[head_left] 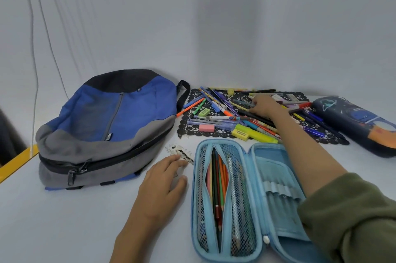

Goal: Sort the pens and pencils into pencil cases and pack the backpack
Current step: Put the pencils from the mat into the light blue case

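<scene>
Main worry right now: the pile of pens and pencils (216,110) on the black lace mat (188,132) is a total tangle, everything crossed over everything else. If I lift one stick out of the middle, I reckon its neighbours come with it or roll off onto the worktop (64,219). My forearm also stretches right across the near edge of the pile, just above the yellow highlighter (257,134), so a lazy pull back could sweep stuff off the mat. Same goes for my sleeve (353,219), which hangs over the open light blue pencil case (276,164) and could nudge it. And it's easy to grab a pen when I want a pencil (they all look alike from up here).

My right hand (264,106) is down on the far middle of the pile, fingers (256,103) curled onto the sticks. I honestly can't tell if they've pinched one or are just touching.

My left hand (165,179) lies flat and relaxed on the worktop, holding nothing, fingertips touching a small ruler (181,151) just left of the open case.

That case sits nearest me with coloured pencils (218,187) in its mesh pocket. The dark pencil case (351,121) is at the far right beside the mat, and the backpack (111,125) is off to the left, well apart from both hands.
</scene>
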Action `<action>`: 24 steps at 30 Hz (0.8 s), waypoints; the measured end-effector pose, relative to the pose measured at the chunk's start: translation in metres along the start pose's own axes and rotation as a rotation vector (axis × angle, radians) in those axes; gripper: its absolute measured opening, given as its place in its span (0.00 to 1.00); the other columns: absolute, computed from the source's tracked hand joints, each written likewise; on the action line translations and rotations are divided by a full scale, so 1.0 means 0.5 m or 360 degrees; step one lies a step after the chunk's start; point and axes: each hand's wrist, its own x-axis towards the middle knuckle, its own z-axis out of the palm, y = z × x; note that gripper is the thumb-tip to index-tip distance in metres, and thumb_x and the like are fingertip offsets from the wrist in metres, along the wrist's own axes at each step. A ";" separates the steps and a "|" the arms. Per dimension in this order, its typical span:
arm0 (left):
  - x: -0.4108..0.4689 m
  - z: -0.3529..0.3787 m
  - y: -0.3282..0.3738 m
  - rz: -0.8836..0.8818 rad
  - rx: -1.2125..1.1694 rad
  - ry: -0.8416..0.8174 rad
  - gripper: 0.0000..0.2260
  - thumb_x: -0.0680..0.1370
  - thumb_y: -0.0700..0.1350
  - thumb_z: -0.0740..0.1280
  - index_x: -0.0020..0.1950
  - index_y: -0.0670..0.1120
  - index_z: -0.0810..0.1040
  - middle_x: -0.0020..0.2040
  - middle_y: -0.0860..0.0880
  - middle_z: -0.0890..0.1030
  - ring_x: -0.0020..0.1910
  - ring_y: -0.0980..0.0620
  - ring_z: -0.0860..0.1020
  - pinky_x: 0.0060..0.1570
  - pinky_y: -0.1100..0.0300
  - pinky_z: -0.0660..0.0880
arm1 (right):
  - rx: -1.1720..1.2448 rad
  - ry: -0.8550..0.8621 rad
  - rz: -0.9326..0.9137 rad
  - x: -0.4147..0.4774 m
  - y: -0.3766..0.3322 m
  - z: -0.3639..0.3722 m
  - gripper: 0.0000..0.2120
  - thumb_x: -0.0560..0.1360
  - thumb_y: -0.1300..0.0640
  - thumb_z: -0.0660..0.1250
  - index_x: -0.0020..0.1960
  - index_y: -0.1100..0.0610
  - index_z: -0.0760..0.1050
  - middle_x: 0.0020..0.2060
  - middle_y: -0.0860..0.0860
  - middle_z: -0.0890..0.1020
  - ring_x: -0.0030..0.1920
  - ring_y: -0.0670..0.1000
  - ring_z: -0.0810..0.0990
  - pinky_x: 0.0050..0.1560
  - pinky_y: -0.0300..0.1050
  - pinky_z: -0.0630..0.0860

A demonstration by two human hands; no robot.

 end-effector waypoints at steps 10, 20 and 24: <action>0.000 0.001 -0.002 -0.0003 0.0003 -0.0015 0.27 0.72 0.63 0.48 0.67 0.58 0.72 0.69 0.63 0.67 0.69 0.62 0.63 0.69 0.59 0.62 | 0.0481 0.0263 0.0152 0.016 0.019 -0.008 0.15 0.82 0.52 0.54 0.59 0.65 0.65 0.49 0.61 0.74 0.48 0.59 0.74 0.45 0.50 0.68; 0.000 0.001 0.001 0.0006 0.0002 -0.0007 0.27 0.72 0.62 0.48 0.67 0.57 0.72 0.69 0.64 0.67 0.69 0.63 0.63 0.69 0.60 0.61 | 0.0231 0.0281 0.0112 0.021 0.017 -0.012 0.11 0.79 0.55 0.61 0.53 0.62 0.75 0.48 0.62 0.80 0.44 0.59 0.76 0.42 0.48 0.69; -0.001 -0.001 0.002 0.0005 -0.0003 -0.0014 0.27 0.72 0.62 0.48 0.67 0.57 0.72 0.69 0.63 0.67 0.69 0.63 0.63 0.70 0.60 0.61 | -0.0145 0.0302 0.0226 0.001 0.009 0.021 0.15 0.78 0.53 0.64 0.60 0.61 0.74 0.56 0.60 0.79 0.56 0.61 0.78 0.52 0.52 0.73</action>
